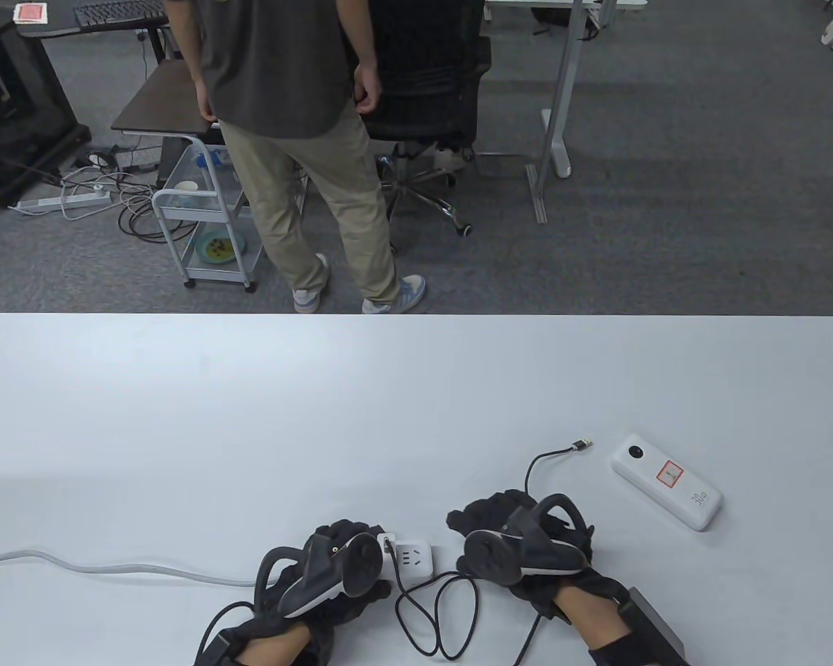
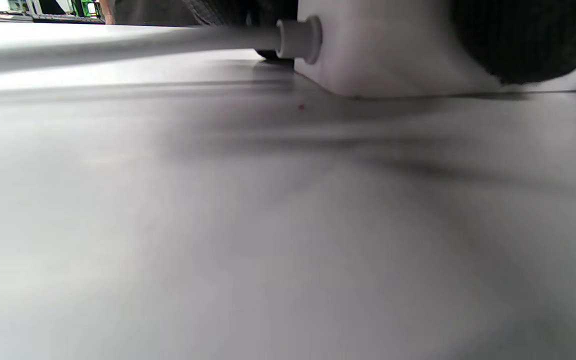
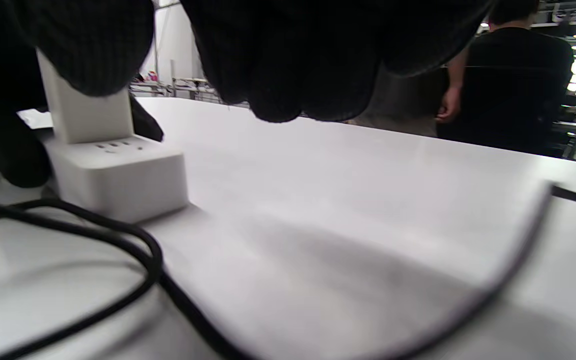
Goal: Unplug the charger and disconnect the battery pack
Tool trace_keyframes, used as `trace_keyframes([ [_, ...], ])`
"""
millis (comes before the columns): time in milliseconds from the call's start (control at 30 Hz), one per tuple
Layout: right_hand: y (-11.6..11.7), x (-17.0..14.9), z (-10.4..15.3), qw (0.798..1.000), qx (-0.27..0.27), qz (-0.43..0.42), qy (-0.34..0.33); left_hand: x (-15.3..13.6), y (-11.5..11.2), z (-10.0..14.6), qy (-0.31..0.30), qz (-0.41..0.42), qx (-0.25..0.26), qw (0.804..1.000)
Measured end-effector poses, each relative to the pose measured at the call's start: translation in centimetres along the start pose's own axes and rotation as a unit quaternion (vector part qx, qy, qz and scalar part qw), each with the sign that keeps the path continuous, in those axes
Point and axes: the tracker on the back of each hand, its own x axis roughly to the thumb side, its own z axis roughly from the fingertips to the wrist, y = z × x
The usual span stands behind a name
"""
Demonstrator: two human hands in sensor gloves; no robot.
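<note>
A white charger (image 3: 85, 117) stands plugged into a white power strip (image 1: 415, 559) near the table's front edge. My left hand (image 1: 333, 562) lies over the strip's left part, with gloved fingers (image 3: 93, 45) on the charger's top and sides. The charger's black cable (image 1: 437, 610) loops in front of the strip and runs to a free USB plug (image 1: 583, 444). The plug lies apart from the white battery pack (image 1: 666, 481). My right hand (image 1: 520, 541) rests on the table right of the strip; its fingers (image 3: 293, 60) hang curled and hold nothing.
The strip's grey cord (image 1: 76, 563) runs off to the left table edge; it also shows in the left wrist view (image 2: 118, 45). A person (image 1: 298, 139) stands beyond the table's far edge beside an office chair (image 1: 423, 97).
</note>
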Motion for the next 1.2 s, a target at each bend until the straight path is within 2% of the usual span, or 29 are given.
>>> trace_keyframes([
  [167, 0.8, 2.0, -2.4, 0.993, -0.035, -0.096, -0.053, -0.2, 0.0, 0.0, -0.006, 0.005, 0.001, 1.000],
  [233, 0.9, 2.3, -3.5, 0.992, -0.014, -0.101, -0.068, -0.3, 0.0, -0.2, -0.012, 0.004, 0.000, 1.000],
  [367, 1.5, 2.5, -4.5, 0.987, -0.049, -0.132, -0.078, -0.3, 0.0, -0.2, -0.014, 0.005, 0.003, 1.000],
  [533, 2.5, 2.8, -4.6, 0.982, -0.072, -0.155, -0.078, -0.3, 0.0, -0.2, -0.013, 0.007, 0.002, 1.000],
  [800, 2.5, 3.0, -4.6, 0.984, -0.055, -0.152, -0.070, -0.3, 0.1, -0.3, -0.010, 0.004, 0.002, 1.000],
  [1200, 2.4, 3.3, -4.5, 0.986, -0.041, -0.163, -0.020, -0.3, 0.1, -0.2, 0.000, 0.011, -0.003, 1.000],
])
